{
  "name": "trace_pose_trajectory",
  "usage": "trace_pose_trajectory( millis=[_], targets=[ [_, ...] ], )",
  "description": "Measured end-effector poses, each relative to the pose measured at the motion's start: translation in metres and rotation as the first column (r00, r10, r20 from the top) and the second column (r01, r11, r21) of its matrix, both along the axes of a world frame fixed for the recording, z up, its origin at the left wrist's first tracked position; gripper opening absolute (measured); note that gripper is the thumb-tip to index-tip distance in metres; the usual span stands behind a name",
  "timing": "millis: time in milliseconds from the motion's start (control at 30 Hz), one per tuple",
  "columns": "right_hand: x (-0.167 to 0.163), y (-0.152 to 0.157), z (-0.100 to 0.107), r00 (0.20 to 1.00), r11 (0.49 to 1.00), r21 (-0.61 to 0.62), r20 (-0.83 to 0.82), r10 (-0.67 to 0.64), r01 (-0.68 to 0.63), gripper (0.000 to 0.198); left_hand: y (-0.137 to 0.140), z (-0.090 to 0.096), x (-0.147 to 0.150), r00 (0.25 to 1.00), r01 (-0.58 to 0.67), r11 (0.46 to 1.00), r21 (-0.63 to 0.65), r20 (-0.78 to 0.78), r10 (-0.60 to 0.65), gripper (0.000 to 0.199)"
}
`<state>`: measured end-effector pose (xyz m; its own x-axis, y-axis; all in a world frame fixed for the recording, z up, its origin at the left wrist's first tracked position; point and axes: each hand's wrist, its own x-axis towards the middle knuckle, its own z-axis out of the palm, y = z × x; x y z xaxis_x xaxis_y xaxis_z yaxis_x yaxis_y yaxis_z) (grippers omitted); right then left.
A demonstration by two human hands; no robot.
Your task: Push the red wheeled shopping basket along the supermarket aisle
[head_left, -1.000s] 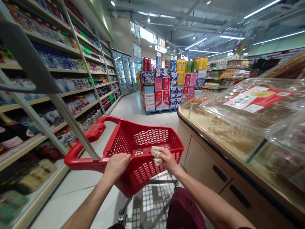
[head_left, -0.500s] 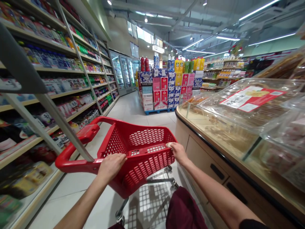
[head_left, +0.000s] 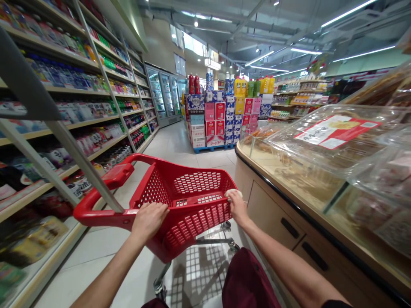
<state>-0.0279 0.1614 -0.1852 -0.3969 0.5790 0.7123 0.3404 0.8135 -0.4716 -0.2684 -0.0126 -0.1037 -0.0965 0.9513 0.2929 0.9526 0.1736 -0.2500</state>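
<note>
A red plastic shopping cart (head_left: 183, 235) stands sideways in front of me, its perforated basket holding nothing that I can see. My left hand (head_left: 150, 218) grips the near top rim close to the handle end, fingers curled over the edge. At the basket's right end, my right hand (head_left: 236, 205) is closed around a small white cloth (head_left: 230, 193) pressed to the rim. Only a bit of the cloth shows beside the fingers. The red handle (head_left: 84, 217) and a grey metal bar (head_left: 86, 171) rise at the left.
Drink shelves (head_left: 80, 90) line the left side. On the right runs a wooden counter (head_left: 257, 196) with glass dividers and clear plastic food packs (head_left: 324, 137). Stacked drink cartons (head_left: 215, 124) stand on a blue pallet (head_left: 210, 149) ahead, with glass-door fridges (head_left: 165, 94) behind at the left.
My right hand and the cloth have shifted very slightly at the rim, and more of the cloth shows. My left hand keeps its grip. The view has moved slightly.
</note>
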Motion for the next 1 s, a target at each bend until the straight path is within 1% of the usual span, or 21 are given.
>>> trace_pose_trajectory(
  millis=[100, 133, 167, 200, 233, 267, 333, 367, 400, 433, 467, 533, 567, 600, 633, 700, 733, 800, 867, 933, 1000],
  targets=[
    [-0.054, -0.034, 0.004, 0.985, 0.985, 0.052, 0.072, 0.158, -0.162, 0.039, 0.003, -0.001, 0.001, 0.999, 0.014, 1.0, -0.004, 0.029, -0.014, 0.032],
    [-0.066, -0.042, 0.004, 0.972, 0.973, 0.069, 0.102, 0.214, -0.221, 0.041, 0.004, 0.0, 0.002, 0.999, 0.011, 1.0, -0.012, 0.037, -0.01, 0.032],
    [-0.07, -0.044, 0.003, 0.96, 0.962, 0.08, 0.126, 0.251, -0.262, 0.042, 0.003, 0.0, 0.002, 0.999, 0.004, 1.0, -0.021, 0.041, -0.003, 0.031],
    [-0.064, -0.04, 0.001, 0.953, 0.956, 0.085, 0.141, 0.267, -0.28, 0.041, 0.002, 0.001, 0.002, 0.999, -0.004, 1.0, -0.03, 0.043, 0.005, 0.031],
    [-0.05, -0.031, -0.003, 0.954, 0.958, 0.082, 0.148, 0.26, -0.274, 0.04, 0.0, 0.003, 0.001, 0.999, -0.012, 0.999, -0.036, 0.045, 0.014, 0.03],
    [-0.03, -0.017, -0.008, 0.967, 0.971, 0.073, 0.134, 0.218, -0.229, 0.039, -0.002, 0.004, 0.0, 0.999, -0.018, 0.999, -0.041, 0.05, 0.02, 0.03],
    [0.008, 0.009, -0.018, 0.995, 0.999, 0.001, 0.088, 0.044, -0.044, 0.036, -0.005, 0.007, -0.002, 0.997, -0.024, 0.998, -0.052, 0.067, 0.027, 0.03],
    [0.019, 0.017, -0.021, 0.997, 0.998, -0.049, 0.067, -0.046, 0.049, 0.036, -0.005, 0.008, -0.002, 0.996, -0.03, 0.998, -0.062, 0.078, 0.035, 0.031],
    [0.022, 0.019, -0.022, 0.993, 0.99, -0.094, 0.057, -0.101, 0.106, 0.036, -0.004, 0.009, 0.0, 0.995, -0.042, 0.996, -0.075, 0.092, 0.048, 0.031],
    [0.015, 0.015, -0.02, 0.993, 0.985, -0.127, 0.05, -0.109, 0.114, 0.037, -0.002, 0.01, 0.004, 0.991, -0.056, 0.995, -0.086, 0.113, 0.066, 0.031],
    [0.0, 0.006, -0.016, 0.997, 0.987, -0.145, 0.042, -0.064, 0.069, 0.038, 0.003, 0.009, 0.01, 0.986, -0.068, 0.994, -0.087, 0.144, 0.08, 0.03],
    [-0.041, -0.022, -0.002, 0.994, 0.98, -0.17, -0.002, 0.106, -0.105, 0.042, 0.018, 0.005, 0.03, 0.969, -0.057, 0.997, -0.055, 0.239, 0.068, 0.031],
    [-0.062, -0.036, 0.006, 0.984, 0.964, -0.197, -0.047, 0.174, -0.18, 0.045, 0.028, 0.001, 0.042, 0.958, -0.036, 0.999, -0.034, 0.285, 0.044, 0.037],
    [-0.077, -0.047, 0.012, 0.972, 0.946, -0.23, -0.101, 0.211, -0.229, 0.046, 0.038, -0.003, 0.055, 0.947, -0.011, 1.0, -0.012, 0.321, 0.014, 0.045],
    [-0.086, -0.054, 0.016, 0.965, 0.933, -0.264, -0.151, 0.213, -0.246, 0.046, 0.047, -0.006, 0.065, 0.944, 0.001, 1.0, -0.023, 0.33, 0.007, 0.049],
    [-0.085, -0.054, 0.016, 0.97, 0.935, -0.29, -0.189, 0.151, -0.202, 0.044, 0.059, -0.011, 0.075, 0.95, -0.02, 0.998, -0.062, 0.309, 0.038, 0.039],
    [-0.077, -0.047, 0.012, 0.978, 0.95, -0.267, -0.169, 0.12, -0.163, 0.043, 0.06, -0.01, 0.072, 0.956, -0.039, 0.996, -0.078, 0.288, 0.06, 0.032],
    [-0.056, -0.028, 0.0, 0.992, 0.979, -0.168, -0.073, 0.107, -0.118, 0.038, 0.049, -0.002, 0.055, 0.965, -0.069, 0.994, -0.082, 0.248, 0.088, 0.025],
    [-0.039, -0.013, -0.012, 0.988, 0.987, -0.069, 0.034, 0.148, -0.145, 0.032, 0.028, 0.01, 0.028, 0.97, -0.112, 0.991, -0.068, 0.21, 0.124, 0.025],
    [-0.034, -0.007, -0.019, 0.978, 0.983, -0.022, 0.091, 0.185, -0.184, 0.03, 0.01, 0.019, 0.008, 0.97, -0.18, 0.983, -0.027, 0.158, 0.182, 0.024],
    [-0.039, -0.011, -0.021, 0.984, 0.988, -0.015, 0.08, 0.157, -0.156, 0.03, 0.006, 0.017, 0.004, 0.972, -0.205, 0.979, 0.018, 0.124, 0.201, 0.024]
  ],
)
